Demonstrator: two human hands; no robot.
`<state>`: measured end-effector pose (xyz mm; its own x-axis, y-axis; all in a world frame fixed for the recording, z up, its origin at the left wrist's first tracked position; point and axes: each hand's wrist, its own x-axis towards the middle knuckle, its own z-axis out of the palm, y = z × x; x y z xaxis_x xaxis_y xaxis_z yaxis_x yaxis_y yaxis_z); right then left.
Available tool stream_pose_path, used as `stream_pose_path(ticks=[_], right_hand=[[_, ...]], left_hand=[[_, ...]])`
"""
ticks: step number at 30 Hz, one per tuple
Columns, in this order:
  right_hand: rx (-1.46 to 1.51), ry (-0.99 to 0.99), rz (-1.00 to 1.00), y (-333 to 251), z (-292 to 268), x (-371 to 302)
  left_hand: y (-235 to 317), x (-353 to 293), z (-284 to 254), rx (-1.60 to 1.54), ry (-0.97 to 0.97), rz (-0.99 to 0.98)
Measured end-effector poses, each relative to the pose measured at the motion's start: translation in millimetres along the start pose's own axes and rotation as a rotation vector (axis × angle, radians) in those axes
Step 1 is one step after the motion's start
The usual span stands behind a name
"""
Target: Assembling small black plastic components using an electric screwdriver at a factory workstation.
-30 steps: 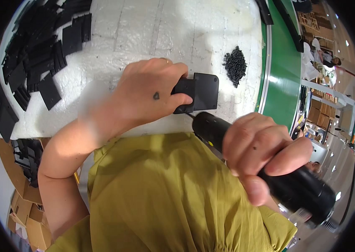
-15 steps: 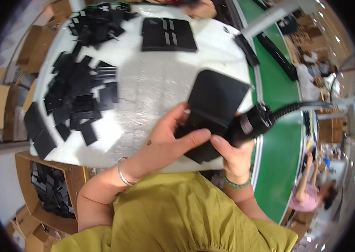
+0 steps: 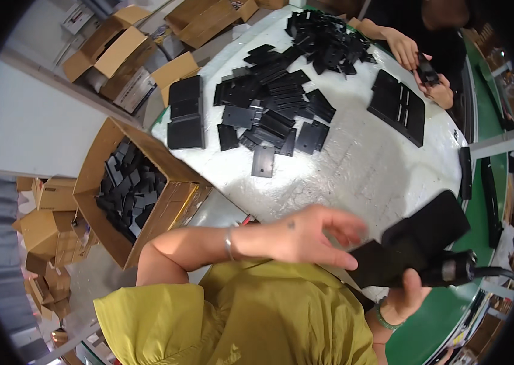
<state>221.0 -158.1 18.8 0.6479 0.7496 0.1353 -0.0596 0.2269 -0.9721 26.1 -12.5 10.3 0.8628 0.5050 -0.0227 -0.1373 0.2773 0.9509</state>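
Note:
My left hand [image 3: 315,238] has its fingers apart and its thumb tip close to the near corner of a black two-part panel [image 3: 427,225]. Whether the thumb touches the panel I cannot tell. At the lower right, my right hand [image 3: 408,293] grips a black corded hand tool [image 3: 448,271], its thumb raised beside the panel. The panel lies tilted above that hand, over the near right edge of the white table [image 3: 354,176]. The right hand's other fingers are hidden beneath the tool and panel.
Piles of small black plates [image 3: 272,115] cover the table's far left part. Another black panel with slots [image 3: 398,108] lies near a co-worker's hands [image 3: 406,52]. Two-part black panels [image 3: 185,115] sit at the left edge. A cardboard box [image 3: 178,210] of black pieces stands beside the table.
The view has swung left. My left hand has let go of the black panel and its fingers have spread. My right hand still has the corded tool, and the panel remains above it.

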Motion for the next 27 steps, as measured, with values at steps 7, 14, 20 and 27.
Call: stream_pose_path(ticks=[7, 14, 20, 27], right_hand=[[-0.02, -0.255, 0.11, -2.9, 20.6, 27.2], [0.002, -0.148, 0.134, 1.5, 18.5, 28.5], [0.041, -0.141, 0.122, 6.8, 13.6, 27.7], [0.055, -0.169, 0.126, -0.2, -7.3, 35.9]], left_hand=[[11.2, -69.9, -89.7, 0.311, 1.089, 0.303], [-1.3, -124.4, -171.8, -0.076, 1.255, 0.059], [-7.1, -135.9, -187.6, -0.09, 1.399, 0.096], [-16.9, -248.5, -255.6, -0.489, 1.602, 0.42]])
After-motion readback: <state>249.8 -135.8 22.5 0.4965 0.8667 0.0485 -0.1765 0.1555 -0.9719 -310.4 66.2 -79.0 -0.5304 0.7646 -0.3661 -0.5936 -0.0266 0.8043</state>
